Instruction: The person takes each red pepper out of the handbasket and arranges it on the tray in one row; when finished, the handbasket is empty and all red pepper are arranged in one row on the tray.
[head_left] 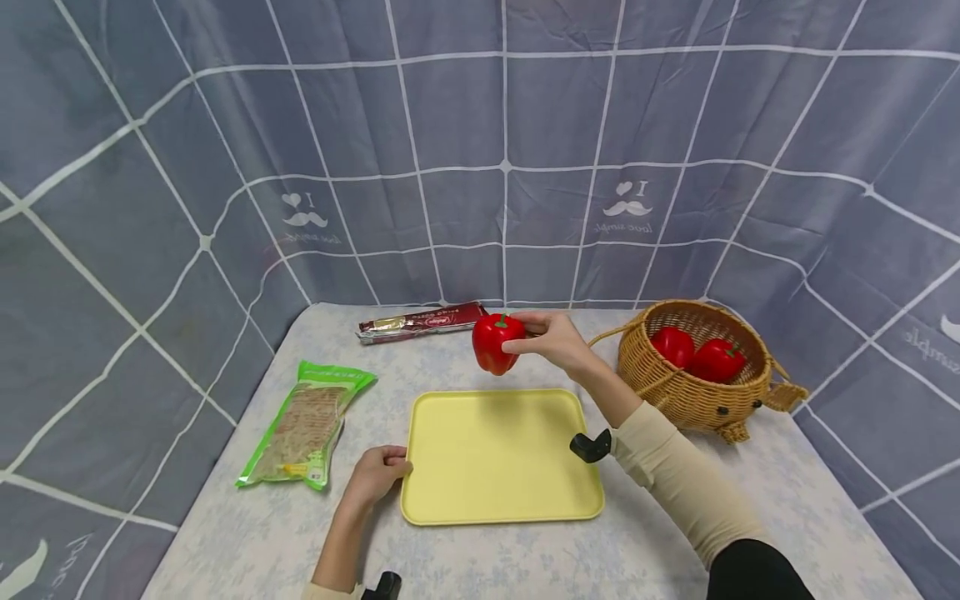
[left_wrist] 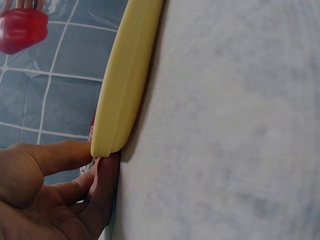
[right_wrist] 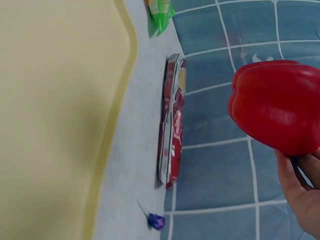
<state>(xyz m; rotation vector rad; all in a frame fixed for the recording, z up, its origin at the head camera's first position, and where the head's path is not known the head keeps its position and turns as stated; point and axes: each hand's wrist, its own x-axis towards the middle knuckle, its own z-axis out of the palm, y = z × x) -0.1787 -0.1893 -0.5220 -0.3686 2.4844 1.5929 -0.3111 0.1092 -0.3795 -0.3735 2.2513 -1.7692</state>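
Observation:
In the head view a red bell pepper (head_left: 495, 343) hangs above the far edge of a yellow tray (head_left: 502, 458). My right hand (head_left: 553, 340) holds it from the right side, with the green stem upward. The right wrist view shows the same pepper (right_wrist: 275, 107) large, the fingers of my right hand (right_wrist: 302, 187) against it. On the tray's left side, my left hand (head_left: 375, 477) pinches the rim. Up close, the left wrist view has thumb and fingers of the left hand (left_wrist: 60, 185) meeting at the tray's edge (left_wrist: 122, 85).
At the right stands a wicker basket (head_left: 660, 396) with two red peppers (head_left: 716, 360) inside. A green-edged bag (head_left: 306, 425) lies left of the tray. Behind it is a long dark-red packet (head_left: 422, 322). The right wrist view adds a small purple-wrapped lollipop (right_wrist: 156, 221).

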